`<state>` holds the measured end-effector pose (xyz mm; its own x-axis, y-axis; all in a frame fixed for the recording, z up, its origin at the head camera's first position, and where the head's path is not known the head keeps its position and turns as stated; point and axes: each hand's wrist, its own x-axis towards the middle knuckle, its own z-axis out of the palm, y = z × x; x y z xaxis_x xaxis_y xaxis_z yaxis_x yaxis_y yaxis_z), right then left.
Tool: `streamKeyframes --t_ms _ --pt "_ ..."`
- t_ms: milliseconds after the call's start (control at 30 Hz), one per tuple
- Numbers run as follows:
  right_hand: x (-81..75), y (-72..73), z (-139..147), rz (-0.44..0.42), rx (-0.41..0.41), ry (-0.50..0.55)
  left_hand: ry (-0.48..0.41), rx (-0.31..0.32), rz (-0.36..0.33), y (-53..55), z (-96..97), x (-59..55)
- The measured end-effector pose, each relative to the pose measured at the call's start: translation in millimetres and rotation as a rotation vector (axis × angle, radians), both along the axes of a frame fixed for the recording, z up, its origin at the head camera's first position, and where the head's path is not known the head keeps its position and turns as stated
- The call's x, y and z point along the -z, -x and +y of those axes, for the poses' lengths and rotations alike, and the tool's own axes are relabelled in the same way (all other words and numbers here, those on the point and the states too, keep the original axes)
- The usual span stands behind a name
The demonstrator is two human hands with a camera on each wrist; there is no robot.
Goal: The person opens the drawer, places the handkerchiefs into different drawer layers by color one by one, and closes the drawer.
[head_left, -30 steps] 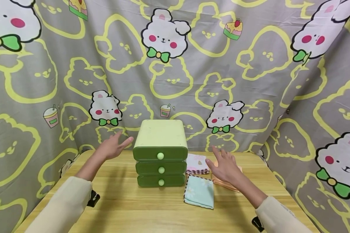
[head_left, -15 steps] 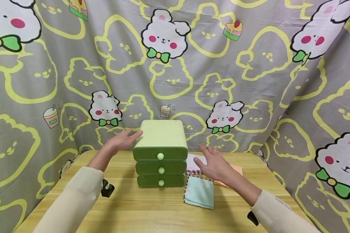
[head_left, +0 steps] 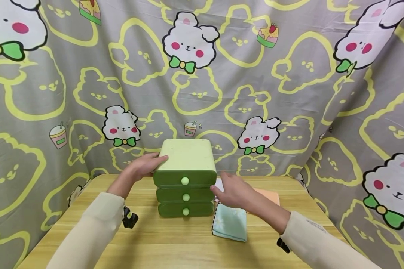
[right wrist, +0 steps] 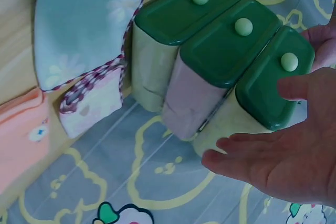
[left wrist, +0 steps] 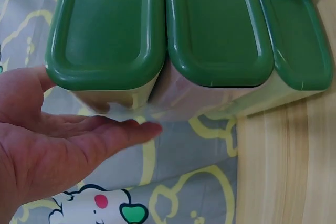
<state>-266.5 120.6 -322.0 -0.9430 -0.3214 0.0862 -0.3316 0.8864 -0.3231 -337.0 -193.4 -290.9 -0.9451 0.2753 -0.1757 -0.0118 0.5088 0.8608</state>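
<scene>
A small three-drawer storage box (head_left: 188, 155), pale green on top with dark green drawer fronts and round light-green knobs, stands on the table. All its drawers are closed. My left hand (head_left: 144, 166) is at its upper left, thumb over the top edge; in the left wrist view the fingers of that left hand (left wrist: 79, 140) reach straight along the side. On the other side, my right hand (head_left: 235, 190) has its thumb by the front corner of the top drawer. The right wrist view has this right hand (right wrist: 283, 161) with fingers extended along the side wall.
Right of the box lie folded cloths: a light-blue one (head_left: 230, 223) with a checked edge, an orange one (head_left: 271, 196), and a white-pink one (right wrist: 97, 103) partly hidden by my right hand in the head view. A patterned curtain (head_left: 202, 93) hangs behind the wooden table (head_left: 175, 243).
Both hands have moved inward from either side to the drawer box, the left going right and the right going left. The box and the cloths have stayed in place.
</scene>
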Motion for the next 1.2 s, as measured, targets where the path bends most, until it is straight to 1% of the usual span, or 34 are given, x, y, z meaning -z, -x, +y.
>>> streamKeyframes --t_ms 100,200,267,400,500,600,667,800,900,967,1033,1100,1200 --pt "-2.2 0.2 -5.7 -0.008 -0.022 -0.019 -0.032 -0.009 -0.015 0.6 1.0 1.7" --pt "-2.5 0.3 -9.9 -0.015 -0.054 -0.001 -0.048 -0.016 -0.021 2.1 0.9 3.2" --pt "-1.4 0.5 -11.9 -0.018 -0.089 0.031 -0.05 -0.025 -0.02 2.8 0.9 3.8" --pt "0.2 1.8 -16.0 -0.052 -0.143 0.107 -0.057 -0.035 -0.02 4.0 0.6 6.3" --pt "0.1 3.9 -20.3 -0.108 -0.143 0.17 -0.059 -0.039 -0.02 4.9 0.1 7.9" --pt "-0.1 7.0 -26.1 -0.211 -0.149 0.278 -0.058 -0.046 -0.011 5.9 -0.1 8.4" --pt "-0.4 8.5 -30.9 -0.318 -0.163 0.386 -0.057 -0.055 -0.004 6.7 -0.1 8.3" --pt "0.8 11.2 -42.1 -0.557 -0.187 0.621 -0.047 -0.066 0.006 7.5 -0.1 7.1" --pt "2.5 13.5 -51.3 -0.691 -0.189 0.76 -0.046 -0.07 0.014 7.0 -0.9 5.9" --pt "3.5 14.6 -57.5 -0.744 -0.188 0.842 -0.048 -0.072 0.02 6.3 -1.6 5.3" --pt "4.9 15.8 -63.2 -0.778 -0.185 0.918 -0.051 -0.072 0.023 5.8 -2.6 5.1" --pt "6.3 16.2 -68.1 -0.793 -0.172 0.976 -0.051 -0.069 0.023 5.5 -3.4 5.1" --pt "9.1 17.1 -73.5 -0.798 -0.133 1.046 -0.054 -0.063 0.022 5.8 -4.4 5.5"
